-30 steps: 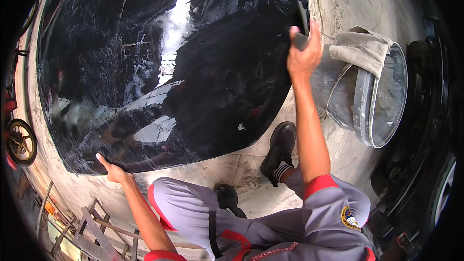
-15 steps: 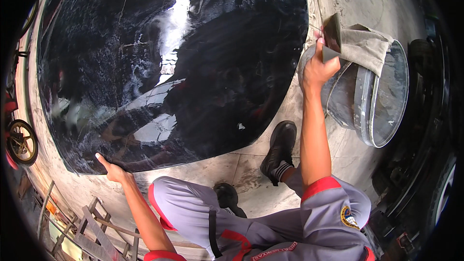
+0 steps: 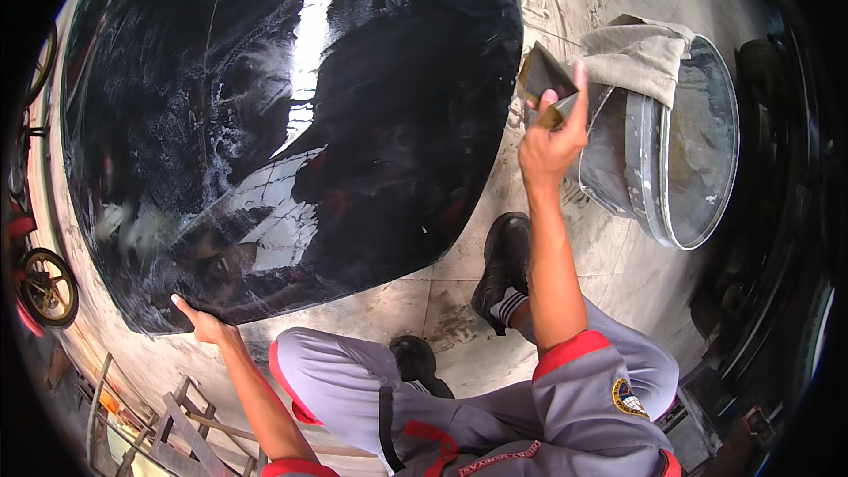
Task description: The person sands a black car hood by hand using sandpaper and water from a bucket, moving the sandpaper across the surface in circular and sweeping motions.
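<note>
A large glossy black car hood [image 3: 389,150], wet and smeared with whitish residue, spreads before me. At its near left corner my left hand [image 3: 208,321] grips the edge, thumb on top and fingers hidden beneath. My right hand [image 3: 552,148] is raised past the hood's right edge, closed on a folded piece of dark grey-brown sandpaper [image 3: 549,77]. The sandpaper stands bent in a V between thumb and fingers, apart from the hood. Just to its right, a beige cloth [image 3: 638,57] hangs over the rim of a grey bucket [image 3: 658,172].
My shoe [image 3: 505,269] is planted on the stained tiled floor [image 3: 450,300] between hood and bucket. A metal frame [image 3: 181,428] stands at lower left, near a wheel [image 3: 49,287]. Dark clutter lines the right side.
My right hand has moved left from the bucket toward the hood with the sandpaper, which has turned in my fingers. My left hand keeps its hold on the corner.
</note>
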Tool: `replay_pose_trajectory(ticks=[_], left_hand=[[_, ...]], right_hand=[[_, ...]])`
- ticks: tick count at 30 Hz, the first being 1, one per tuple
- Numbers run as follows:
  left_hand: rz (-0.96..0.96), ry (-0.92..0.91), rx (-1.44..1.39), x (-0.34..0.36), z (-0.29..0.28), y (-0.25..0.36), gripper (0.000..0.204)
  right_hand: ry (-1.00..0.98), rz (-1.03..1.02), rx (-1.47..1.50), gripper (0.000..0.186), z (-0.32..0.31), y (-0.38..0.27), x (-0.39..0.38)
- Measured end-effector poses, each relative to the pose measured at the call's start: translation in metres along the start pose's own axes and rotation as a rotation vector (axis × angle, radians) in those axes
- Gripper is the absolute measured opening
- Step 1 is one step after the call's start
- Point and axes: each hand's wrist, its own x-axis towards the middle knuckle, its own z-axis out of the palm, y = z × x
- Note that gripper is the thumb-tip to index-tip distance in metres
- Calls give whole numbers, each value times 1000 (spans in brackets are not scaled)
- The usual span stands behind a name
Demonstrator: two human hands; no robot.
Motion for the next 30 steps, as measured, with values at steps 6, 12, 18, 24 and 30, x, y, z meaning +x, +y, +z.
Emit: replay_pose_trajectory(ticks=[6, 12, 18, 24, 30], left_hand=[[-2, 20, -1, -1, 3, 0, 93], [14, 20, -20, 5, 0, -4, 90], [15, 28, -15, 6, -1, -7, 90], [14, 59, 45, 19, -7, -10, 102], [-15, 198, 515, 2, -8, 15, 122]], right_hand=[[-363, -187, -75, 60, 3, 2, -18], [-275, -156, -89, 49, 6, -7, -28], [-123, 448, 630, 42, -22, -37, -23], [-186, 911, 1133, 43, -41, -47, -32], [-263, 1037, 1129, 31, -48, -77, -53]])
